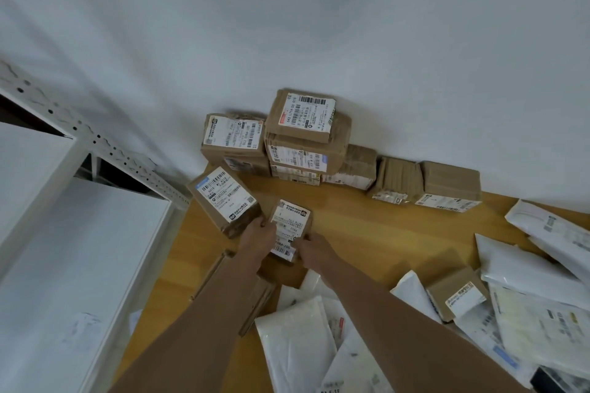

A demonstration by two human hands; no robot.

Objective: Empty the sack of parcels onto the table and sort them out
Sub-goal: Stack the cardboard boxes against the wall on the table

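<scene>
A small cardboard box (290, 230) with a white label is held in the lower middle of the frame, gripped on its left side by the left hand (259, 234) and on its right side by the right hand (314, 249), the fingers of both being curled round its edges. Other brown boxes (306, 137) are stacked against the white wall (319, 25) in the centre of the frame, on the wooden table (367, 233). White mail bags (526, 297) are spread over the lower right, and a white metal shelf (79, 233) is seen at the left.
</scene>
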